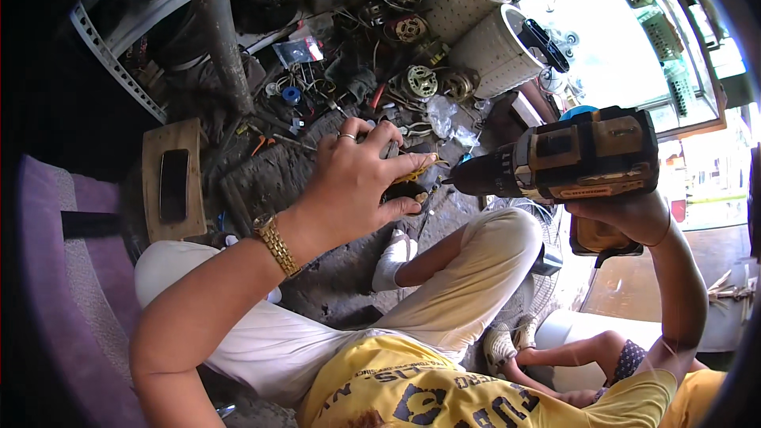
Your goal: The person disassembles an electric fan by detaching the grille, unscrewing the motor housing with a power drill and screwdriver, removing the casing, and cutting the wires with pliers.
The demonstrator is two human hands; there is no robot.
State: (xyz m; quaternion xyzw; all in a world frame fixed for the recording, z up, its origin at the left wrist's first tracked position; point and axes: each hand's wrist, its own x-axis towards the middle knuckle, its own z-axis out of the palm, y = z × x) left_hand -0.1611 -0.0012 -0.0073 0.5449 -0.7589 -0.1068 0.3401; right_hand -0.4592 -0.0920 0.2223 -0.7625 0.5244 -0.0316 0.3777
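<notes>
My right hand (622, 218) grips a black and tan cordless drill (587, 160) by its handle, held level in the air with the chuck pointing left. In front of the chuck, my left hand (353, 170) curls its fingers and thumb round a small dark part with yellow strands (411, 176). Most of that part is hidden behind the fingers, so its kind does not show. The drill's tip (449, 181) is close to the yellow strands; whether it touches them, I cannot tell. A gold-coloured watch (276, 246) circles my left wrist.
Motor parts (422, 81), a blue spool (292, 96) and loose tools litter the dark floor ahead. Two pale perforated drums (499, 51) stand behind, beside a bright glass case (610, 40). A wooden board (173, 178) lies left. Another person's legs (583, 349) are at lower right.
</notes>
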